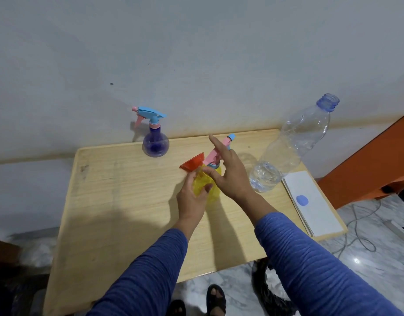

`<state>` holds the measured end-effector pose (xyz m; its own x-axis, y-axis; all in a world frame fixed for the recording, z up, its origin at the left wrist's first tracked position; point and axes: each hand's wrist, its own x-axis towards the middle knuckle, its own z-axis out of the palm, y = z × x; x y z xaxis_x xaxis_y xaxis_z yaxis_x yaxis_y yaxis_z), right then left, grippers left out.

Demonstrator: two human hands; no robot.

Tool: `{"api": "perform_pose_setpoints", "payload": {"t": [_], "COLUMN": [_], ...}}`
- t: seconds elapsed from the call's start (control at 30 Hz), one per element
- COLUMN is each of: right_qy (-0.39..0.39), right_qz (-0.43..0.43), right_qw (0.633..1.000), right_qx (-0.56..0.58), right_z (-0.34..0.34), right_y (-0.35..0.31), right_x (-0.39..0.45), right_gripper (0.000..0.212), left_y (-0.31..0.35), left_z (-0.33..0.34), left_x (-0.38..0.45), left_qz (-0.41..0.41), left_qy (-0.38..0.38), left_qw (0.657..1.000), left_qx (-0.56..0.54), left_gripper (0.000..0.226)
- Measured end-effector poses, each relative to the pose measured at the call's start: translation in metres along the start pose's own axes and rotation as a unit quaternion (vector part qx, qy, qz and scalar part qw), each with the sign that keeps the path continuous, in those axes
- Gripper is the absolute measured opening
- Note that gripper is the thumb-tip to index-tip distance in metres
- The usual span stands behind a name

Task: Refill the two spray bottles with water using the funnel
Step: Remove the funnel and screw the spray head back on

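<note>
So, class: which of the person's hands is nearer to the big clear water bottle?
Right. The right hand sits just left of the clear water bottle; the left hand, gripping the yellow spray bottle, lies farther left.

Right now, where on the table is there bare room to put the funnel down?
Bare wood lies left of the left hand and along the near table edge. It is crowded between yellow spray bottle, water bottle and paper.

yellow spray bottle half hidden by hands, feet cropped
</note>
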<state>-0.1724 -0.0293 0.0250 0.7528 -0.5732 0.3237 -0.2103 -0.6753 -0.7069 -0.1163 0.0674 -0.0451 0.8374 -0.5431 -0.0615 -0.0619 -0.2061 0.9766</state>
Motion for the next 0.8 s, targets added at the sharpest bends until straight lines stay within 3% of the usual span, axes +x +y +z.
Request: {"api": "perform_pose_setpoints", "payload": {"t": [0.07,0.2,0.43,0.7,0.8], "right_qy": [-0.019,0.018,-0.015,0.047,0.109], "right_qz": [-0.005,0.015,0.020,0.030,0.046], "right_qw": [1.000,1.000,1.000,0.998,0.993], "right_qx": [-0.003,-0.001,-0.002,0.014,-0.024], "right_z": [-0.002,0.004,0.001,0.012,0.017], "right_y": [0.000,-0.002,0.000,0.000,0.002], "right_x": [0.000,0.003,0.001,-0.005,-0.011], "right_gripper": [0.074,0.068,0.084,0.081,0.084], "left_y": [0.001,0.000,0.001,0.001,-0.001], "left_z": [-0.001,0.000,0.000,-0.004,-0.001], "left_x": [0.000,-0.001,0.000,0.001,0.002], "left_qz": [-0.004,-0.005,-0.010,0.001,-0.001], "left_qy": [-0.004,-0.004,-0.007,-0.010,-0.005], "left_qw": [1.000,1.000,1.000,1.000,1.000], "left_qx": [-0.014,0.003,-0.009,0.012,0.013], "left_gripper": [0.046,0.043,0.043,0.047,0.046]}}
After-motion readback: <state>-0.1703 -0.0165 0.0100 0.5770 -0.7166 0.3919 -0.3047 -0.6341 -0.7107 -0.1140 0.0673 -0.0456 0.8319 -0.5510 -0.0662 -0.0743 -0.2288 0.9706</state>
